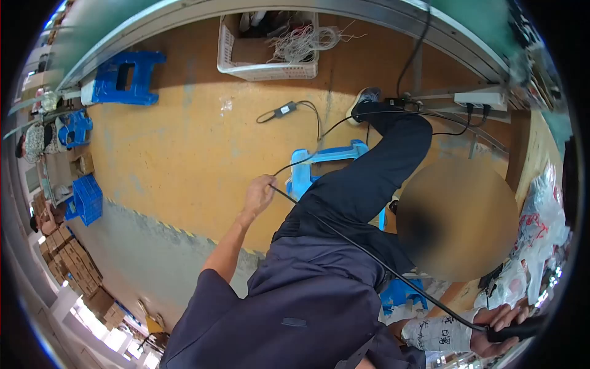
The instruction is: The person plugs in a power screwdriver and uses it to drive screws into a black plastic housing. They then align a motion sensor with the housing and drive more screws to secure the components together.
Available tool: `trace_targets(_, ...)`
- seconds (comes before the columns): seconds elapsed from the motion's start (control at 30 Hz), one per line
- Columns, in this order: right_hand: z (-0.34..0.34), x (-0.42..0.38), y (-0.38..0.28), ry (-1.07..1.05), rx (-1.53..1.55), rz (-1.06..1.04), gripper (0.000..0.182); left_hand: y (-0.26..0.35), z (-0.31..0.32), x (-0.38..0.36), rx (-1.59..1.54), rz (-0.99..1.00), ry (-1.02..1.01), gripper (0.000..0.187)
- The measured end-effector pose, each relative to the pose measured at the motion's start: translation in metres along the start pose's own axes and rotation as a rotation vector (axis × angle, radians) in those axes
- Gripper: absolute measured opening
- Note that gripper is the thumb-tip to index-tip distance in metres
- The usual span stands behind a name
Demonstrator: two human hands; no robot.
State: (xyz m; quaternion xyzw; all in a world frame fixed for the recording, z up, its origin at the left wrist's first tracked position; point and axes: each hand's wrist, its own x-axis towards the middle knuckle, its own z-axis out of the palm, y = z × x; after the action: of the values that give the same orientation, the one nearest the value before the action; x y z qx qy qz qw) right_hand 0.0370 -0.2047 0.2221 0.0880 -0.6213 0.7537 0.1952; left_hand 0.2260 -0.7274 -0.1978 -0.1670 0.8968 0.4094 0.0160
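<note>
A black cable [430, 299] runs across my lap and shirt from one hand to the other. My left hand [261, 192] pinches this cable between closed fingers, out in front of my thigh. From there the cord continues to the floor, where a small black box with a white label [285, 111] sits along a looped cord. At the lower right, my right hand [505, 326] is wrapped round a black cylindrical handle [519, 330] on the cable's end; its far tip is hidden at the picture's edge. White wrapping with dark writing [437, 332] covers the right forearm.
A white basket [267, 72] with wires stands at the top. Blue stools [301, 175] are under my leg and at the upper left [126, 79]. A white power strip [479, 98] with plugged cords is at right, near plastic bags [541, 215]. A round blur hides part of the right side.
</note>
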Motion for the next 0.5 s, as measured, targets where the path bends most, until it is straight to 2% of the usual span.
trace_targets(0.07,0.018,0.011,0.002,-0.051,0.041,0.009,0.056,-0.049,-0.009,-0.022,-0.04,-0.111,0.082,0.007)
trace_targets(0.13,0.03,0.024,-0.01,-0.028,-0.004,-0.038,0.051,-0.104,-0.032,-0.047,-0.116,-0.389,0.201,0.01)
trace_targets(0.2,0.04,0.035,-0.018,-0.013,-0.044,-0.081,0.047,-0.144,-0.061,-0.05,0.068,-0.472,0.386,0.023)
trace_targets(0.3,0.051,0.047,-0.023,0.028,-0.106,-0.156,0.041,-0.18,-0.084,-0.044,0.075,-0.619,0.3,0.039)
trace_targets(0.4,0.063,0.056,-0.028,0.086,-0.191,-0.268,0.036,-0.195,-0.061,-0.017,-0.609,-0.997,0.624,0.046)
trace_targets(0.5,0.115,0.06,-0.002,0.215,-0.125,-0.289,0.03,-0.173,-0.037,0.028,-0.802,-0.895,0.452,0.049)
